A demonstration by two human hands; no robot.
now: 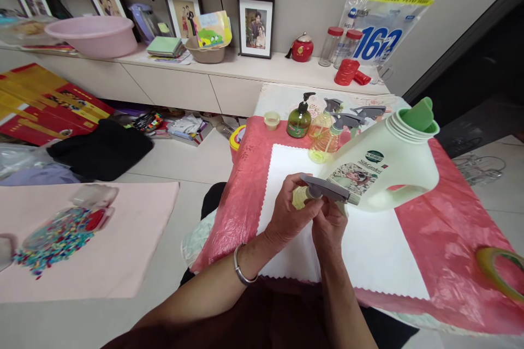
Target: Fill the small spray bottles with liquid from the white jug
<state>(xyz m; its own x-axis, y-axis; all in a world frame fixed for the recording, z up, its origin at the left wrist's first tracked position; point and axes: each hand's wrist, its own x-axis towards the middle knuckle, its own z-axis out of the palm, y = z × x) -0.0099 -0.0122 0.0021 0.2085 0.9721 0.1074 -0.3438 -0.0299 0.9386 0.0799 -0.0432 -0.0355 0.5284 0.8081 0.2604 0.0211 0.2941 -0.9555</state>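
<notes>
Low over the white scalloped sheet (376, 256), my left hand (286, 218) is wrapped round a spray bottle (331, 190) with a grey trigger head and a pale yellow body. My right hand (329, 226) is closed on it below the trigger head, fingers close to the neck; they partly hide it. Directly behind stands a large pale green jug (393, 174), its green cap (420, 115) sitting at an angle in the mouth. Further back are a clear spray bottle (326, 144) with a little yellow liquid, more grey-topped spray bottles, and a green pump bottle (299, 122).
Red plastic sheeting (454, 223) covers the table. A tape roll (501, 272) lies at the right edge, a small cup (272, 120) at the back left. On the left, a pink surface (143, 240) bears scattered small coloured pieces (57, 245). A low cabinet (172, 87) runs along the wall.
</notes>
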